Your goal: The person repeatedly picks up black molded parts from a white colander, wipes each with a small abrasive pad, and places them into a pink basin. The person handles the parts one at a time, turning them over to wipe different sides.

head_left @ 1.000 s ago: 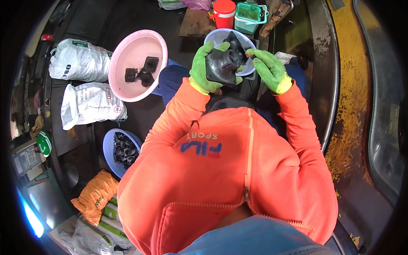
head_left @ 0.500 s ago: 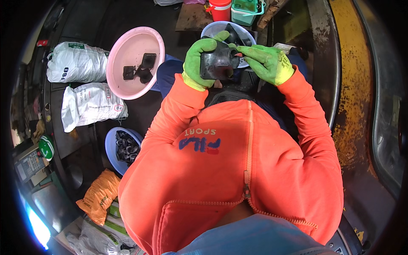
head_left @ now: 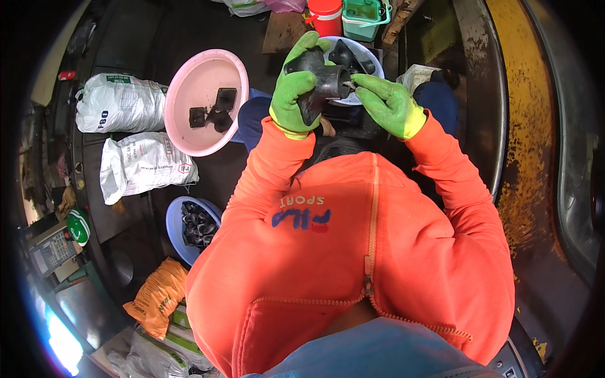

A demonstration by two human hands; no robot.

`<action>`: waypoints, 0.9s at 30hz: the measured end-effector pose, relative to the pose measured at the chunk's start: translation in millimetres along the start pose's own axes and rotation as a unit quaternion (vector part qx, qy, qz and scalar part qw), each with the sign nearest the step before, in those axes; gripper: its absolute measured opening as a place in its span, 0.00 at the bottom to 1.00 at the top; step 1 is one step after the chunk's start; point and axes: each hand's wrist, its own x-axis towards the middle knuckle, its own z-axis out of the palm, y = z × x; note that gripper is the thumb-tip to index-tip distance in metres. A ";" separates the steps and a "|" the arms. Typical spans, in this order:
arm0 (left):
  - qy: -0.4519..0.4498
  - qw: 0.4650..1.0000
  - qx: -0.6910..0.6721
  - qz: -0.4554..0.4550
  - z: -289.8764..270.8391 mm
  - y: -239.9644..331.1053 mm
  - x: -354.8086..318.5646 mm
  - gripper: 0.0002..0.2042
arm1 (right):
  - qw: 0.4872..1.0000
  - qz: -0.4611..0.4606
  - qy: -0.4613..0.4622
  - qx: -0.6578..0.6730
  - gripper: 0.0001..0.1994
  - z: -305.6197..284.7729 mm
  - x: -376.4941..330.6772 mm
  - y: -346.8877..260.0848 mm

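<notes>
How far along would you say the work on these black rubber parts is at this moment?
A few black pieces lie in the pink bowl, seemingly finished. In hand: the left hand grips a black part while the right hand works at its open end. More parts wait in the white bowl and the blue bowl.

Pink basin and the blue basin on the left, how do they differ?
The pink basin looks wider and paler than the blue basin. The pink basin holds only a few dark pieces with much bare bottom showing; the blue basin is heaped with them. The pink basin lies in full view; the blue basin is partly hidden behind the orange sleeve. Both are round and hold dark parts.
</notes>
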 end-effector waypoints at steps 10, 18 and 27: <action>-0.075 0.972 0.153 0.163 0.0 -1.4 3.1 0.38 | 0.981 0.116 -0.015 0.154 0.14 5.7 -0.2 -35.2; -0.162 0.827 0.387 0.374 -14.4 4.0 17.6 0.33 | 0.858 0.282 -0.029 0.429 0.15 2.2 -4.5 -58.7; -0.257 0.687 0.514 0.445 -7.3 26.6 19.4 0.27 | 0.806 0.355 -0.095 0.463 0.14 -14.9 -5.6 -82.1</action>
